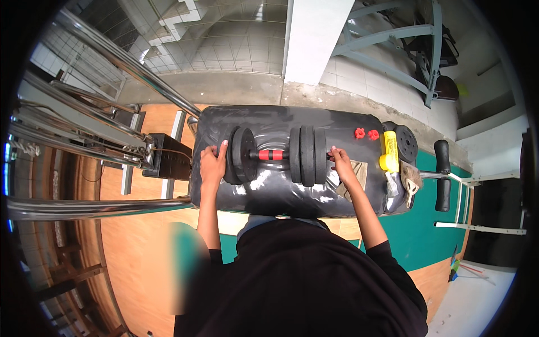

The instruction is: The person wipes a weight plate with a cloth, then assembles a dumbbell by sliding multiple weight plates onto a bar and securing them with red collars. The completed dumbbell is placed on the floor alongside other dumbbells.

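A dumbbell (270, 155) with a red and black grip lies across the black padded bench (269, 199), carrying several round black plates on its two sides. My left hand (212, 167) is closed at its left end, thumb up against the outer plate; the bar end there is hidden. At the other end, the fingers of my right hand (341, 164) are closed at the short bar tip that sticks out past the plates. Two red star-shaped nuts, one a star nut (360, 133) and the other a star nut (373, 135), lie further right on the bench.
At the bench's right end are a yellow container (389, 150), a loose black plate (406, 144) and a beige item with a pale handle (411, 188). Beige cloth (357, 177) lies under my right wrist. Chrome rails (135, 70) and a weight stack (168, 157) stand at left.
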The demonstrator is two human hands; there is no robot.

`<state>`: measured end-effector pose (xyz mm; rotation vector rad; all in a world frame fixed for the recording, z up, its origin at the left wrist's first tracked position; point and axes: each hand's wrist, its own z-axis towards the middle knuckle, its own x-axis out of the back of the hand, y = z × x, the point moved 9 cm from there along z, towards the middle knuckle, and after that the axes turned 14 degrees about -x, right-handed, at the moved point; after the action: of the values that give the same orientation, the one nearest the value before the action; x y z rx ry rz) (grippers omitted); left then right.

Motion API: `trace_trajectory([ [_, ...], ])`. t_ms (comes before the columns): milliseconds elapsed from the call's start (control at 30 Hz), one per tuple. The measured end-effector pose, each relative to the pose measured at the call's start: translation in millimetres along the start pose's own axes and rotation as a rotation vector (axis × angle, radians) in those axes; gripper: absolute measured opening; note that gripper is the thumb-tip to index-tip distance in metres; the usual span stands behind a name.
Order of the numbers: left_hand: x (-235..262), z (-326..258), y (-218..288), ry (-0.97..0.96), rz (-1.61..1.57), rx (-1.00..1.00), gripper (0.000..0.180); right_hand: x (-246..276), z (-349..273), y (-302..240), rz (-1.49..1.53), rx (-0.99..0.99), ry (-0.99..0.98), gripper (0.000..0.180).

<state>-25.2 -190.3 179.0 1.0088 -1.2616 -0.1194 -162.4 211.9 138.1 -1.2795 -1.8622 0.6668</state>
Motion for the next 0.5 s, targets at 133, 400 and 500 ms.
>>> trace_trajectory([
  [133, 16.1, -10.7, 48.3, 0.235, 0.096, -0.330, 0.048, 9.4, -1.5, 0.3, 0.019, 0.031, -0.025, 0.041],
  [400, -74.2, -33.2, 232.3, -0.085, -0.336, -0.862, 0.021, 62.7, -39.5, -8.6, 0.164, 0.107, -0.106, 0.025],
  [500, -130.8, -31.1, 289.7, -0.283, -0.428, -0.866, 0.019, 113.6, -56.5, -16.6, 0.259, 0.085, -0.080, 0.024],
])
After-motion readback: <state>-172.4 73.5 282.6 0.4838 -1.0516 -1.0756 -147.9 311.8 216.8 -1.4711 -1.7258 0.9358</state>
